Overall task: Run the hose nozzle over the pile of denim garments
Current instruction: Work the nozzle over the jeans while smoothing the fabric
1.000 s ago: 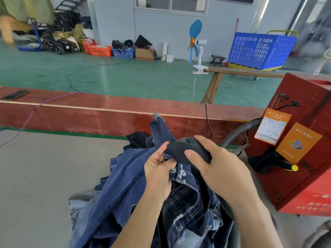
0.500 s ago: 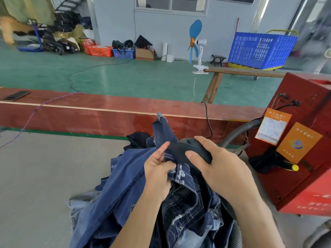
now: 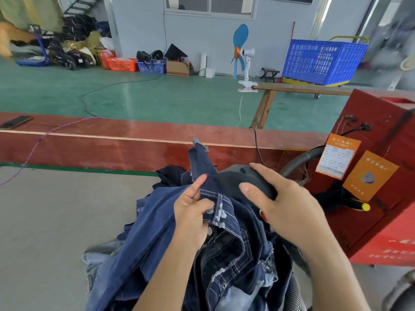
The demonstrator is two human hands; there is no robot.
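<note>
Head view: right hand (image 3: 289, 212) wrapped over dark hose nozzle (image 3: 242, 179), pressed onto top of pile of denim garments (image 3: 170, 239) at near centre of grey table (image 3: 56, 232). Left hand (image 3: 190, 212) pinching a stitched waistband fold just beside nozzle. Judged mid-pass: only the top garment under the nozzle, lower and left layers apparently left to cover. Ribbed hose (image 3: 296, 159) leading to red machine (image 3: 381, 176). Containers: blue crate (image 3: 323, 60) on cart, contents indiscernible; orange basket (image 3: 122, 63) and small blue basket (image 3: 151, 66) against wall, holding indistinct items.
</note>
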